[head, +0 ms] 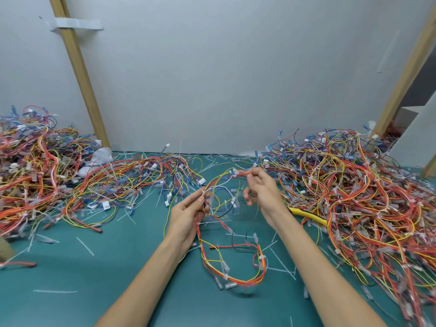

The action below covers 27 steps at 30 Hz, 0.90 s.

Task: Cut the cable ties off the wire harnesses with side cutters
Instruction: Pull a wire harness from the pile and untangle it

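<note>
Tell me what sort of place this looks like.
Probably a workshop bench for reworking wire harnesses. Heaps of harnesses lie on a green mat, cut cable ties are strewn about, and yellow-handled cutters lie by the right hand.

No readable text, labels, brand marks or nos. anywhere. Connectors and wire sleeves are too small and blurred to show any print.
</note>
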{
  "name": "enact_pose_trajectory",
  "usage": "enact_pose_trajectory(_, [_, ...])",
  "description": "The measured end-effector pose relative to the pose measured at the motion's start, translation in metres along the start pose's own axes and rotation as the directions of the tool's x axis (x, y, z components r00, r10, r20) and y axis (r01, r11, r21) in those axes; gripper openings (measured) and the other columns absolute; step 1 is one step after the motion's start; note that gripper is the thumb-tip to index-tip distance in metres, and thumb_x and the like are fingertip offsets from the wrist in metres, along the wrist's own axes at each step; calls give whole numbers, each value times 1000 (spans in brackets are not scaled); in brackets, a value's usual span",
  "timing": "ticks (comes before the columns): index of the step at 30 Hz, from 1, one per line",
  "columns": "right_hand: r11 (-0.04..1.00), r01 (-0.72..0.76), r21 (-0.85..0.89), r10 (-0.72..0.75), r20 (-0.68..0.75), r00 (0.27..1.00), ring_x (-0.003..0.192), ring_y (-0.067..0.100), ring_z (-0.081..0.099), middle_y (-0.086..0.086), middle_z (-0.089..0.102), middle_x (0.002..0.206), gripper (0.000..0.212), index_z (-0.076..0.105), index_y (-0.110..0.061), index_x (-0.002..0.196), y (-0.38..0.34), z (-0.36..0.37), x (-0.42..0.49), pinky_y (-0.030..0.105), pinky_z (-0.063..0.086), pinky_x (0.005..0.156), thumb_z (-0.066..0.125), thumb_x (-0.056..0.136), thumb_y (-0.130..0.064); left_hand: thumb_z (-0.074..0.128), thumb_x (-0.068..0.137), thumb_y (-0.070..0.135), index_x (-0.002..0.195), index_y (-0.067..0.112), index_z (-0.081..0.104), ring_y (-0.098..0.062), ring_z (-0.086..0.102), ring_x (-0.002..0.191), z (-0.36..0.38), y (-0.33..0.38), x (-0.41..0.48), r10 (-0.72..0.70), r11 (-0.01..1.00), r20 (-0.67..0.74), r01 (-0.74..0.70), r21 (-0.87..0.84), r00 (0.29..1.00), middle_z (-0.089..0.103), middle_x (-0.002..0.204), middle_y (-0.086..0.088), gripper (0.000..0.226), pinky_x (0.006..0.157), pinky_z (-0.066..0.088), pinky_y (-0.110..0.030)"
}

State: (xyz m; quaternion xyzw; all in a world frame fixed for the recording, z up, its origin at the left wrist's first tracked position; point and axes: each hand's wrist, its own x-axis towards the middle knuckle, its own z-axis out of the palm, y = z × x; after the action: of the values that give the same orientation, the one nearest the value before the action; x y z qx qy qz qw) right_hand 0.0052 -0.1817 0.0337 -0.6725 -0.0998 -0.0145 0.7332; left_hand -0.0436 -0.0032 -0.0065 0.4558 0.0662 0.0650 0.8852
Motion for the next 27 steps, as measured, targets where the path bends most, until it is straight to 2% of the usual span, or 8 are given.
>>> enact_pose_trajectory(3, [957, 104, -271, -104, 15, 994, 54, 13, 61, -3, 66, 120, 10, 57, -10, 88, 4, -3, -4, 21, 42, 41, 56, 97, -8, 47, 94, -9, 112, -3, 60, -7, 62, 54, -1, 1, 3, -3, 998, -70, -1, -56, 998, 72, 75, -5, 23, 56, 52, -14])
enact_pose_trajectory(5, [848, 140, -511, -175, -19, 984, 75, 13, 68, -3, 65, 119, 9, 64, -17, 84, 9, -6, -4, 24, 52, 60, 66, 92, -13, 47, 94, -10, 111, -4, 59, -8, 65, 57, -3, 2, 5, -9, 993, -93, -3, -118, 996, 72, 74, -6, 22, 58, 54, -14])
enact_pose_trajectory(7, [759, 108, -642, -180, -49, 982, 89, 15, 66, -1, 65, 112, 7, 68, -22, 82, 16, -10, -5, 29, 50, 83, 72, 87, -19, 47, 94, -9, 112, -4, 59, -10, 68, 61, -6, 1, 8, -13, 991, -84, 2, -137, 996, 73, 78, -8, 23, 59, 55, -15])
enact_pose_trajectory(10, [748, 12, -663, -105, -100, 989, 85, 13, 63, -1, 68, 103, 6, 69, -24, 82, 26, -17, -7, 30, 46, 80, 71, 88, -25, 50, 94, -6, 115, 2, 63, -12, 71, 78, -8, -1, 8, 17, 1000, -10, -17, -15, 1000, 75, 90, -7, 25, 65, 56, -18])
enact_pose_trajectory(14, [715, -6, -699, -130, -141, 982, 83, 14, 59, -1, 69, 95, 8, 71, -19, 84, 32, -21, -9, 29, 42, 76, 70, 89, -25, 62, 86, -5, 119, 18, 64, -13, 65, 107, -10, -1, 3, 98, 935, 188, -155, 319, 977, 70, 116, -3, 40, 85, 51, -22])
enact_pose_trajectory(18, [641, 31, -767, -124, -63, 990, 87, 18, 60, 3, 67, 96, 13, 73, -15, 94, 28, -23, -11, 29, 43, 80, 68, 90, -26, 64, 87, -4, 118, 20, 65, -16, 70, 100, -9, 3, -3, 249, 769, 241, -343, 540, 938, 69, 117, 7, 39, 76, 54, -21])
enact_pose_trajectory(21, [596, 87, -798, -146, -1, 989, 86, 12, 57, 1, 67, 101, 17, 72, -16, 104, 17, -35, -15, 25, 43, 81, 62, 94, -26, 59, 91, -3, 121, 19, 64, -11, 71, 92, -12, 4, -3, 336, 636, 246, -412, 653, 909, 67, 121, 7, 38, 79, 53, -24])
enact_pose_trajectory(27, [479, 87, -873, -132, 26, 991, 90, 12, 61, -1, 70, 103, 20, 69, -15, 111, -11, -64, -22, 27, 48, 90, 57, 95, -19, 62, 91, 2, 115, 24, 64, -4, 71, 88, -13, 8, -3, 379, 615, 212, -417, 670, 901, 73, 105, 0, 32, 75, 47, -9])
